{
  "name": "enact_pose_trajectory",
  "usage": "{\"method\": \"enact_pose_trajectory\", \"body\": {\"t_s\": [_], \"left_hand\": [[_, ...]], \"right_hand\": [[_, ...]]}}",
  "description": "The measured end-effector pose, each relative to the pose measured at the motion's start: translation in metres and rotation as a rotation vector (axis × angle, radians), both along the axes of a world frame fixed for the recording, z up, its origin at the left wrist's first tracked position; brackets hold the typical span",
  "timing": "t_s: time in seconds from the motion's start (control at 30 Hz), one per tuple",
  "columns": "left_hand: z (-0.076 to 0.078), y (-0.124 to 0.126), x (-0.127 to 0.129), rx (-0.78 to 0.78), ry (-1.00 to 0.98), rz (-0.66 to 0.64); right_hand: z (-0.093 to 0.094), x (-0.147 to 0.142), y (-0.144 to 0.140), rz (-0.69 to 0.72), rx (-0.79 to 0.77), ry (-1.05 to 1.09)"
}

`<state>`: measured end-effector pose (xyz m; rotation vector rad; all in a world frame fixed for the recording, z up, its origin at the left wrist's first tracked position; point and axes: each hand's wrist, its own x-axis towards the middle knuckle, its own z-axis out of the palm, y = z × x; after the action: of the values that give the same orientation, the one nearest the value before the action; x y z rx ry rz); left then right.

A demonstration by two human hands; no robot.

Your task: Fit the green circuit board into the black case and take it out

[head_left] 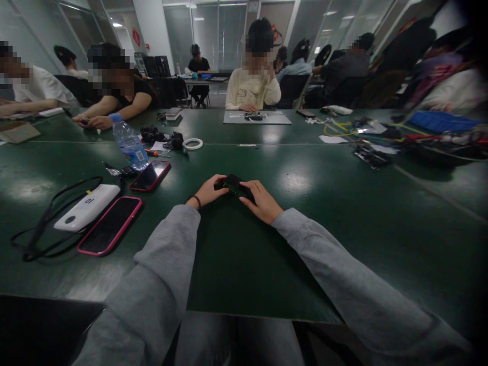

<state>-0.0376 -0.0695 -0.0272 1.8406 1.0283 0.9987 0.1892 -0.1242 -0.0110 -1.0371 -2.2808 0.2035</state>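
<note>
A small dark circuit board (234, 184), with a black block-like part and a greenish edge, is held between my two hands just above the green table (263, 269). My left hand (209, 191), a dark band on its wrist, grips the board's left end between thumb and fingers. On the other end, my right hand (262, 202) has its fingers over the top and its thumb along the near edge. The board's finer details are too dark to make out, and my fingers hide both its ends.
To the left lie two red-edged phones (110, 226) (150, 176), a white power bank (88, 207) with a black cord, and a water bottle (129, 142). Beyond are a tape roll (192, 144) and black cables. Tangled wires and a blue tray (442, 122) sit far right. Several people sit around.
</note>
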Motion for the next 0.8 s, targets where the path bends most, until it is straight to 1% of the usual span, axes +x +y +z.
{"method": "enact_pose_trajectory", "body": {"t_s": [0.4,0.63,0.8], "left_hand": [[0.0008,-0.0007,0.0003,0.012,0.015,-0.002],[0.003,-0.0026,0.0017,0.023,0.013,-0.006],[0.0043,-0.0037,0.0015,0.05,0.055,-0.001]], "right_hand": [[-0.0044,0.0014,0.0028,-0.007,0.042,-0.018],[-0.0021,0.0016,0.0024,-0.049,0.176,-0.107],[0.0012,0.0007,0.0,-0.065,0.208,-0.165]]}}
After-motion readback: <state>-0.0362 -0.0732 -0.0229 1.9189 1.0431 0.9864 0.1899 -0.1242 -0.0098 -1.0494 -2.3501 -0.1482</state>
